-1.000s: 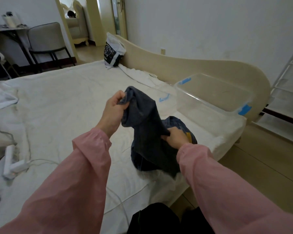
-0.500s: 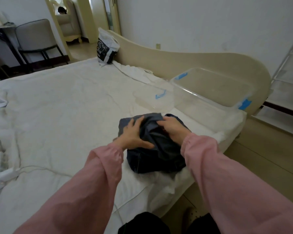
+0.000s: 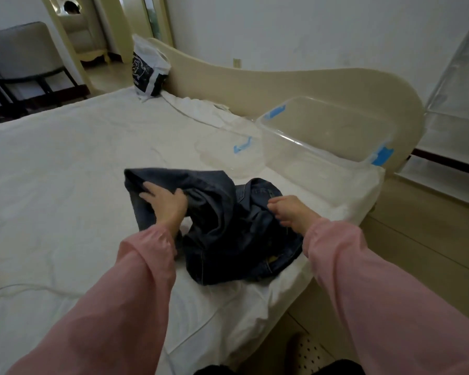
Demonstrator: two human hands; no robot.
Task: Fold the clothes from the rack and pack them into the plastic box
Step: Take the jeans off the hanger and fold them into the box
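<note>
One lid [image 3: 228, 158] beside plastic box [image 3: 309, 155] | bag [image 3: 149, 69] by headboard [image 3: 255, 85] | jeans [image 3: 228, 226] nearest

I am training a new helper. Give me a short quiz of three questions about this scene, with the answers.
1. True or false: the plastic box is empty.
2. Where do the jeans lie? A) in the box B) on the bed C) on the floor
3. Fill in: the left hand and the right hand both touch the ____.
Key: 1 true; 2 B; 3 jeans.
</note>
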